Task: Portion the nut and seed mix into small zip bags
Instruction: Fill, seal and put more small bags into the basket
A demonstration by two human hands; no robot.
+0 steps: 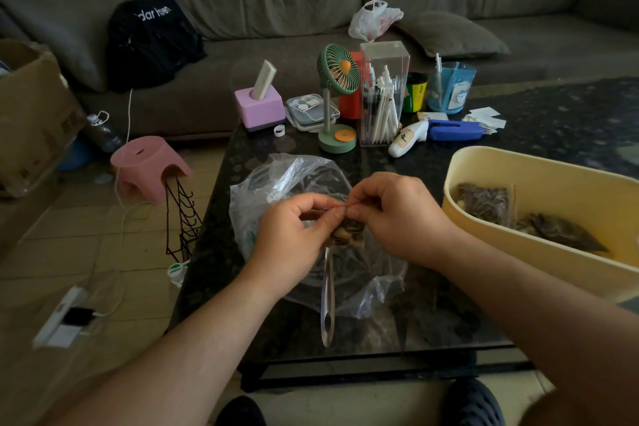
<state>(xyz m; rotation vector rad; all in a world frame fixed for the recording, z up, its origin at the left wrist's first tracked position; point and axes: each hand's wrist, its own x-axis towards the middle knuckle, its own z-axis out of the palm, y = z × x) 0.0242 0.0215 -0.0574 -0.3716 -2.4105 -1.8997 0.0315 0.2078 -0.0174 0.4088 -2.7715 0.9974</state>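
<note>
Both hands pinched top of small zip bag (349,230) over big bag of mix (276,183): left hand (294,235), right hand (394,214). Tip, I reckoned: squeeze air out, run fingertips along seal, then drop in yellow tub (539,252).

Bare table (539,121) lies open toward two o'clock. The yellow tub (491,162) blocks three o'clock. Fan (337,74) and pen box (382,93) crowd twelve.

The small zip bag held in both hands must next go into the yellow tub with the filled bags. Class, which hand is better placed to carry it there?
Probably the right hand. It already pinches the small zip bag, and the yellow tub sits on its side; the left hand would have to cross over.
</note>
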